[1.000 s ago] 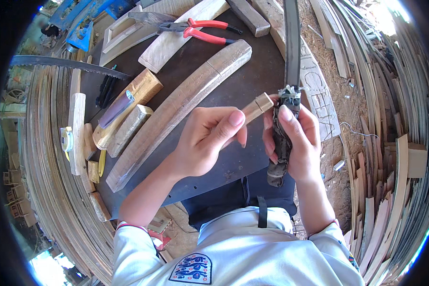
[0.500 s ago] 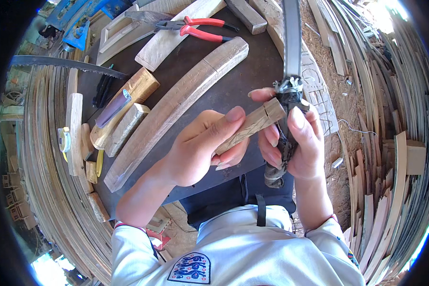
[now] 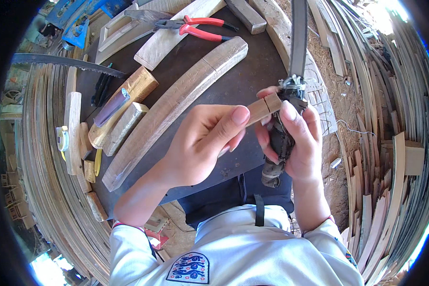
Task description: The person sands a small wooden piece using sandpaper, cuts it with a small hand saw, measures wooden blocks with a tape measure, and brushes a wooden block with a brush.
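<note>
My left hand [image 3: 206, 143] pinches a short wooden stick [image 3: 262, 110] between thumb and fingers. A dark line crosses the stick near its far end. My right hand [image 3: 300, 136] is closed around the dark, wrapped handle [image 3: 283, 138] of a long-bladed tool. Its narrow grey blade [image 3: 298, 38] points away from me, and white strips are tied where blade meets handle. The end of the stick lies against the right thumb, beside the handle's top. Whether the blade has teeth cannot be made out.
On the dark table [image 3: 233, 76] lie a long curved wooden piece [image 3: 176, 112], red-handled pliers [image 3: 202, 29], wood blocks [image 3: 126, 129] and a purple-handled tool [image 3: 112, 108]. A toothed saw blade [image 3: 66, 62] juts in at left. Stacked wood strips [image 3: 391, 95] flank both sides.
The wooden stick has turned slightly in my left hand, and its cross line shows more clearly. The tool's blade has tilted a little to the right.
</note>
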Demonstrator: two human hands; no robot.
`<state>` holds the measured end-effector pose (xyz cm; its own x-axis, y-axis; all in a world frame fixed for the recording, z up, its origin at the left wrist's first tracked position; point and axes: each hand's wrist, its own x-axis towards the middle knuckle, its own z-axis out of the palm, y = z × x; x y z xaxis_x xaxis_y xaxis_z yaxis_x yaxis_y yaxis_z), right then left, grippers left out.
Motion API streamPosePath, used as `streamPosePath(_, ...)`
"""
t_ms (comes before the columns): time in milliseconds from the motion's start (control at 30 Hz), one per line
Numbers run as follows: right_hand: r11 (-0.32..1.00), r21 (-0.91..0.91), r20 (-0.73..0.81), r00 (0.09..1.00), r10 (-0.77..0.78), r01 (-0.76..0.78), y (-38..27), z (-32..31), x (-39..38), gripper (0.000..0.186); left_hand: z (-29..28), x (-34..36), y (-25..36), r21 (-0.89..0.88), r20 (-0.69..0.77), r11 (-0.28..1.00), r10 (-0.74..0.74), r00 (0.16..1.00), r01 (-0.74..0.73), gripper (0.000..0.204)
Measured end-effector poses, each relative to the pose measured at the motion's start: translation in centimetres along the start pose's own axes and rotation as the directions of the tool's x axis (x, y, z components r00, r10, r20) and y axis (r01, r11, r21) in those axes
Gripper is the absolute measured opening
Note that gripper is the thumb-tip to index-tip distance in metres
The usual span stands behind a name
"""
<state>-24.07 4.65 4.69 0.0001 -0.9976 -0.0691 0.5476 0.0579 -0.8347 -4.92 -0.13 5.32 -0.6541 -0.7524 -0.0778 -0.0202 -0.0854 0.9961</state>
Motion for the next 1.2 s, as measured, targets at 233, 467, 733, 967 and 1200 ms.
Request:
streamPosePath(233,0.993,-0.118,-0.056,0.998,-0.006,-0.001,0.5,-0.5,0.3,0.034,0.7,0.3,-0.3,0.473,-0.097,0.856,0.286,0.953,-0.209,0.036)
streamPosePath(467,0.990,-0.131,-0.033,0.998,-0.060,0.055,0.7,-0.1,0.6,0.033,0.7,0.8,-1.4,0.622,0.034,0.697,0.431,0.902,-0.357,0.024)
streamPosePath(733,0.996,-0.088,-0.023,1.000,-0.013,0.011,0.8,0.1,0.3,0.030,0.5,0.8,-2.2,0.546,0.027,0.743,0.447,0.894,-0.388,0.019)
streamPosePath(967,0.997,-0.076,-0.051,0.999,0.011,-0.015,1.9,-0.5,0.4,0.045,0.4,1.3,-2.9,0.539,0.026,0.764,0.406,0.914,-0.354,0.019)
streamPosePath(1200,0.977,-0.194,-0.082,0.994,0.075,-0.090,2.7,-2.9,0.2,0.045,1.0,1.6,-5.0,0.495,0.022,0.824,0.306,0.952,-0.276,0.026)
